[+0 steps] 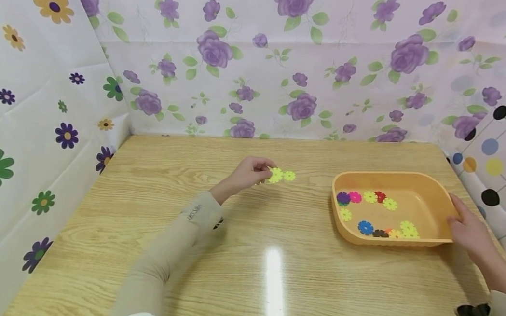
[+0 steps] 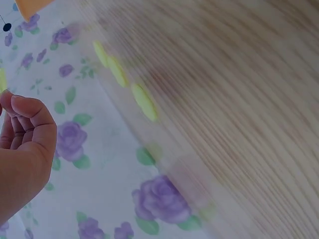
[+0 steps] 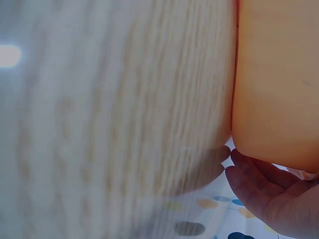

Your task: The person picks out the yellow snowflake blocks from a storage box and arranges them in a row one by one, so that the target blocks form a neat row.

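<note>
My left hand [image 1: 252, 171] pinches a yellow notched flower-shaped disc [image 1: 275, 175] between thumb and fingers over the middle of the table. Just right of it in the head view shows a second yellow disc [image 1: 289, 176]. Several yellow discs [image 2: 117, 71] lie in a line on the wood in the left wrist view. At the right, my right hand [image 1: 470, 228] grips the end of an orange plastic tub [image 1: 391, 179], thumb at the rim and fingers [image 3: 249, 181] against its outside. Flower discs in yellow, blue [image 1: 365, 227], pink [image 1: 355, 197] and other colours lie inside the tub.
The wooden table [image 1: 228, 272] meets a purple-flowered sheet [image 1: 257, 81] at the back. Another flowered sheet [image 1: 33, 130] stands on the left, and a dotted one [image 1: 503, 144] on the right. A light reflection shows on the wood near the front.
</note>
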Action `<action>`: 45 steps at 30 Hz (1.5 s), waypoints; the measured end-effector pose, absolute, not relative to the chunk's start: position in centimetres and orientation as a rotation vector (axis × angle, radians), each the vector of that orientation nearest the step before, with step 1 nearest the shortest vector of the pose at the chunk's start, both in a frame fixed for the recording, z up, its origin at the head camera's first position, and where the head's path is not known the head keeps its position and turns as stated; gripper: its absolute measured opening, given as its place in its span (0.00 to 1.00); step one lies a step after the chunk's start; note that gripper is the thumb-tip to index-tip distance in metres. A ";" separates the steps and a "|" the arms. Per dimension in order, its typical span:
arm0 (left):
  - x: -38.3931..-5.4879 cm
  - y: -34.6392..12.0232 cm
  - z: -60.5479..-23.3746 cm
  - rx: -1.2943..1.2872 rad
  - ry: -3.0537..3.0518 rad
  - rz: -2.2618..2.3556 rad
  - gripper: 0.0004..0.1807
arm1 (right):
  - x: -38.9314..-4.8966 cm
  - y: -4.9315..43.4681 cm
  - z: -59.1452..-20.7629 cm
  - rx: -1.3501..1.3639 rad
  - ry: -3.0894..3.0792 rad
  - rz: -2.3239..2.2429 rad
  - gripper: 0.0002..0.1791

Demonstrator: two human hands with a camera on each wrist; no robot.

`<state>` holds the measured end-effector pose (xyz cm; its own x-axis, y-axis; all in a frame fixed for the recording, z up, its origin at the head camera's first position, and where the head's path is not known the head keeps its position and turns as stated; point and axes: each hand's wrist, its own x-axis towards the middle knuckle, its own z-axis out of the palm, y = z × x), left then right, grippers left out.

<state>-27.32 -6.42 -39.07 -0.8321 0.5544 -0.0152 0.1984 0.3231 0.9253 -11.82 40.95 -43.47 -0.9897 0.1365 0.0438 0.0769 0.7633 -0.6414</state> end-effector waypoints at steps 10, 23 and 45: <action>-28.0 -10.3 -39.7 0.619 2.340 1.485 0.13 | -11.8 40.9 -43.5 -0.162 -2.862 1.019 0.29; -29.5 -14.0 -40.7 0.470 2.405 1.292 0.14 | -11.8 40.9 -43.6 -0.157 -2.838 1.086 0.30; -30.8 -14.2 -41.6 0.328 2.398 1.177 0.15 | -11.8 41.1 -43.6 -0.191 -2.865 1.051 0.30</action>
<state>-30.83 -14.16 -41.64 -0.8720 0.3969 -0.2865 0.0161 0.6083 0.7936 -11.80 41.05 -43.63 -0.9887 0.1456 0.0357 0.0880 0.7565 -0.6480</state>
